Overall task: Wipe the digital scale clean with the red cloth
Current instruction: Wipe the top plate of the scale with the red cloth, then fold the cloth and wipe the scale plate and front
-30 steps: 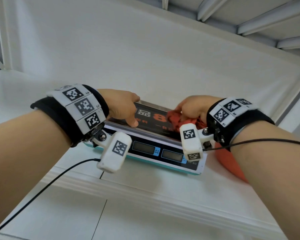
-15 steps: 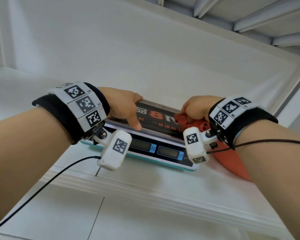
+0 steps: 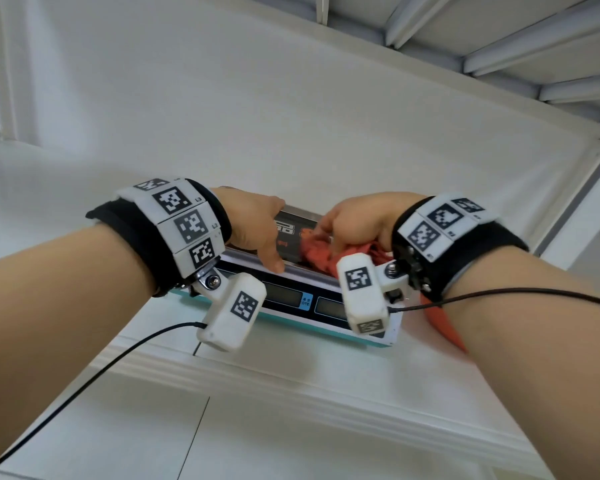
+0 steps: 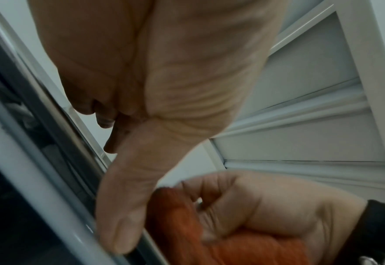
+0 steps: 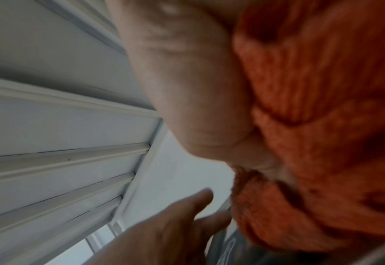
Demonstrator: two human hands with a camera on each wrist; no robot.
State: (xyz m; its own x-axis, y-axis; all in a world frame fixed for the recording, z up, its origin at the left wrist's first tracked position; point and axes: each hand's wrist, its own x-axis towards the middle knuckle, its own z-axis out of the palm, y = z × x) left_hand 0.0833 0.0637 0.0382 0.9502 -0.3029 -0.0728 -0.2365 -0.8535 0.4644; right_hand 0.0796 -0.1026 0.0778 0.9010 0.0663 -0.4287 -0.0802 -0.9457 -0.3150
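The right hand (image 3: pixel 359 221) has slid the red cloth (image 3: pixel 317 252) toward the middle of the digital scale (image 3: pixel 291 296), so more of the top is covered now. I think the wiping is well under way. That hand's fingers are curled tight, bunching the cloth against the top. The left hand (image 3: pixel 257 230), at about nine o'clock from the cloth, holds the scale's edge, thumb on the near rim and fingers curled over the far one, keeping it steady. The scale sits on a white shelf (image 3: pixel 291 368).

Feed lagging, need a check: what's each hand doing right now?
Left hand: holding the digital scale at its edge.
Right hand: gripping the red cloth.
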